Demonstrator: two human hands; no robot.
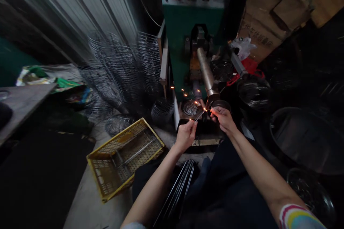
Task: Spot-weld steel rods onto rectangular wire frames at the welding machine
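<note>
My left hand (186,136) is closed on a thin metal rod (199,116), whose far end reaches the electrode tips of a green spot welder (174,43). Orange sparks (205,109) fly out from that contact point. My right hand (223,118) is pinched at the right side of the tips; whatever is between its fingers is too small to make out. Just left of the tips sits a round dish of small metal pieces (190,108). A bundle of metal rods (177,189) lies across my lap.
A yellow plastic crate (94,171) with a few rods stands on the floor at left. Behind it rise stacks of wire rings (118,64). Cardboard boxes (258,32) lean at the back right, and a large dark round tub (274,128) stands at right.
</note>
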